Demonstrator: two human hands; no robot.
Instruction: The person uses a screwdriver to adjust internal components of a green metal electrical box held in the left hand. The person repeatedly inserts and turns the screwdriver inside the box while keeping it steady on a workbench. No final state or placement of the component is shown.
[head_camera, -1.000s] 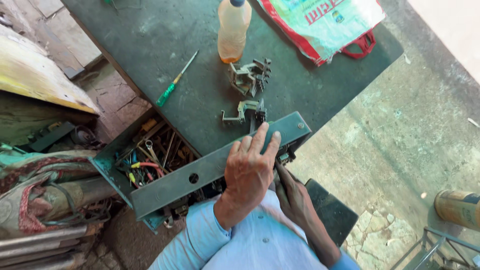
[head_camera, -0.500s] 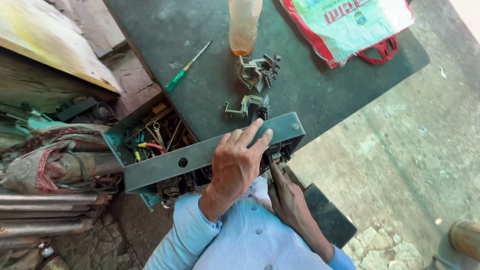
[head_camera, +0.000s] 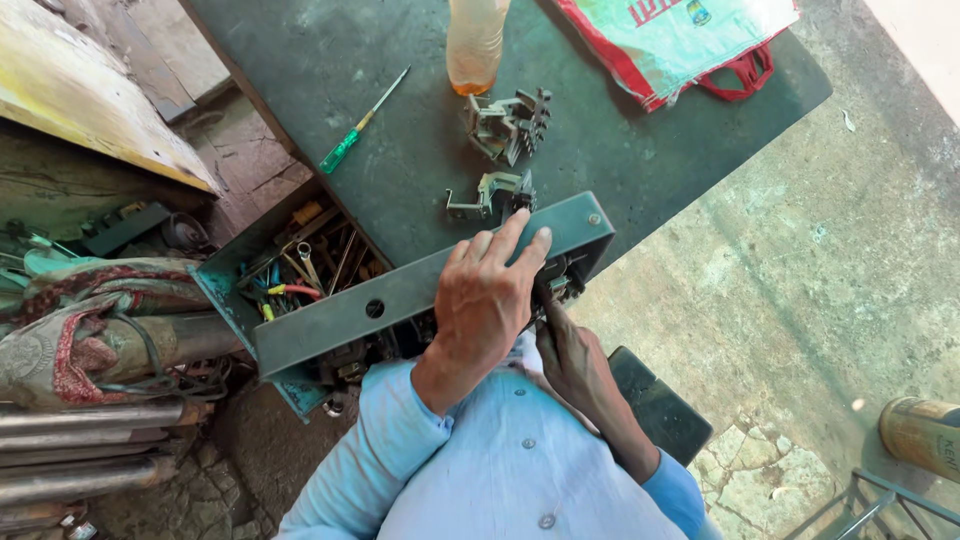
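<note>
Toolbox (head_camera: 330, 325), a green metal drawer-type box, projected from the near edge of the dark green table (head_camera: 640, 180), its front panel facing up. Left hand (head_camera: 487, 300) lay flat and spread on that panel, fingers reaching over the far edge. Right hand (head_camera: 570, 355) was pushed in beneath the panel at the right end; whether it gripped anything could not be determined, as the fingers were hidden. Loose tools filled the open compartment at left, too jumbled to identify individually. On the far table stood an orange-tinted plastic bottle (head_camera: 474, 45), top cut off by the frame. A woven sack (head_camera: 690, 40), pale green with red trim and handles, lay far right, partly cropped. A green-handled screwdriver (head_camera: 362, 122) lay far left. Two grey metal parts (head_camera: 508, 125) sat between bottle and toolbox.
</note>
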